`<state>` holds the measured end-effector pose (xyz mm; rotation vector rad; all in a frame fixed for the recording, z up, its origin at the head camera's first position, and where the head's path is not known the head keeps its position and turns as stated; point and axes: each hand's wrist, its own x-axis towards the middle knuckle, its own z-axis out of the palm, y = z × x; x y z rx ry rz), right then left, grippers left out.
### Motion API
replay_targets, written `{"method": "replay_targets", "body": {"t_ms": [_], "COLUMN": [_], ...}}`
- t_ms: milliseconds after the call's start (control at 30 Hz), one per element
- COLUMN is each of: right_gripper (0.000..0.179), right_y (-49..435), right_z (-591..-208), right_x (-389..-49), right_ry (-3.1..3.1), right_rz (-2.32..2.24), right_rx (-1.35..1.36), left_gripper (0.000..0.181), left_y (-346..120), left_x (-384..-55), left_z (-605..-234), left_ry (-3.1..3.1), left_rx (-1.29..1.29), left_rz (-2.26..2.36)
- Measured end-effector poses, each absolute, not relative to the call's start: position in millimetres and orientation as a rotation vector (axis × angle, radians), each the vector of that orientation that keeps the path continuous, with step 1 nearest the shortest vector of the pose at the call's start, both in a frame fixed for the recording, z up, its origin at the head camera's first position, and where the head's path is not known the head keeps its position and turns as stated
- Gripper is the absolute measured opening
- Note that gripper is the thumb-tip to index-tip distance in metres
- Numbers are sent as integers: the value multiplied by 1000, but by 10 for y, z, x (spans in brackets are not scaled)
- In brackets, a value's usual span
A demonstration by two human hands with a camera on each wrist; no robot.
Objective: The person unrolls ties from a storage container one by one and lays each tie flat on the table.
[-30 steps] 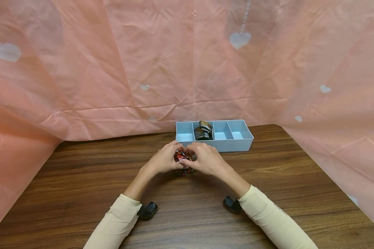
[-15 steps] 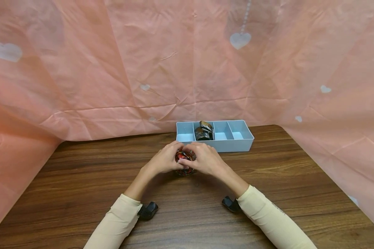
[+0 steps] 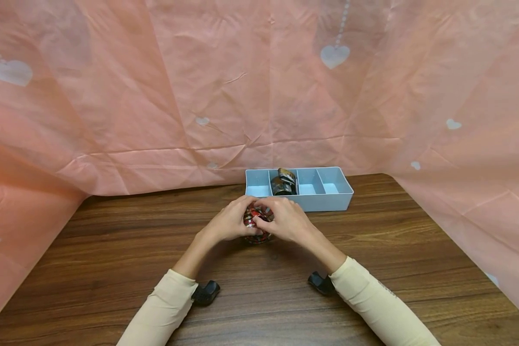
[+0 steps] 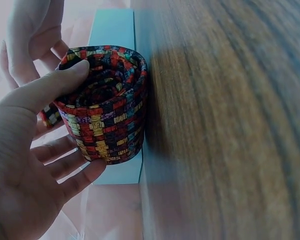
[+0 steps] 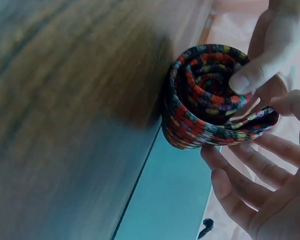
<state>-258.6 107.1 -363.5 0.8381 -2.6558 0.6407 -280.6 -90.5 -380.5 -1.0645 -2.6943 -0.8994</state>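
A rolled-up necktie [image 4: 107,125] with a red, black and yellow woven check stands on its edge on the table, its spiral facing up. My left hand [image 3: 227,222] grips it from the left, thumb at the top rim and fingers round the outer side. From the right, my right hand [image 3: 290,221] pinches the tie's loose outer end between thumb and fingers; the right wrist view shows that end [image 5: 262,120] standing off the coil. Both hands meet around the roll, hiding much of it in the head view.
Just behind the hands stands a light blue divided box [image 3: 324,202]. One compartment holds dark, shiny rolled items [image 3: 284,183]. The brown wood-grain table [image 3: 112,250] is bordered by a pink curtain [image 3: 177,120] with white hearts.
The tie has turned slightly between the hands, so more of its checked surface shows in the head view. The right thumb has shifted slightly up and right. The box stays put.
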Motion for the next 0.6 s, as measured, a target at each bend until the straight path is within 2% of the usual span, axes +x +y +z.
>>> {"method": "replay_targets", "body": {"t_ms": [267,600], "right_gripper": [37,31], "right_y": [1155,1335], "right_z": [-3601,-3598], "right_x": [-2617,-2686], "right_ry": [-2638,-2649], "right_rz": [735,1019], "right_rx": [858,1000], "left_gripper": [71,72], "left_y": [-919,-939], "left_x": [-2819,-2817], "left_z": [-3813,-3807], "left_ry": [-2683,-2674], "left_rx": [-1082,-1108], "left_rz": [-931,-971]}}
